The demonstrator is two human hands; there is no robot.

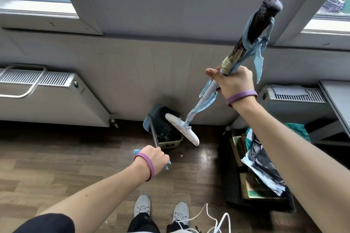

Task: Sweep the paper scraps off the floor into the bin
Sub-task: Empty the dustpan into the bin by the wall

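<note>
My right hand (233, 81) grips the long broom handle (246, 45), which is wrapped in blue cloth strips. Its white broom head (182, 128) hangs tilted over the bin (171, 143), a small cream container lined with a dark bag, by the wall. My left hand (155, 157) grips the dark shaft of the blue dustpan (153, 117), whose pan is tipped up over the bin. One small white paper scrap (181, 156) lies on the wooden floor just in front of the bin.
Radiators (47, 92) hang on the wall at left and at right (295, 98). A dark crate with cardboard and plastic bags (261, 166) stands on the right. White cables (214, 219) trail near my shoes (143, 205). A grey table edge (339, 96) is at far right.
</note>
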